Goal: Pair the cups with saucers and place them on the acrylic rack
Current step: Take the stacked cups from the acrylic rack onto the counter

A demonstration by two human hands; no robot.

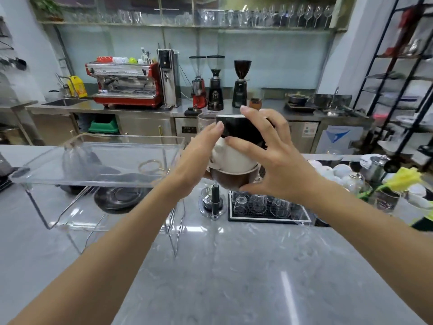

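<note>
Both forearms reach over the marble counter [234,266], the left hand [196,160] and right hand [269,158] gripping a raised stack of cups [234,158] right of the acrylic rack [93,160], with a dark saucer [121,198] beneath it.

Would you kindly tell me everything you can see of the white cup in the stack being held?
The white cup is glossy, seemingly ceramic, with a rounded body and a small handle on its left side. It sits upside down, tilted slightly, its rim nested inside a brown cup below, while a black cup rests on its upturned base. The right hand has a finger across its upper wall; the left hand lies against the stack's left side, by the handle. The stack is held above the grey counter.
</note>
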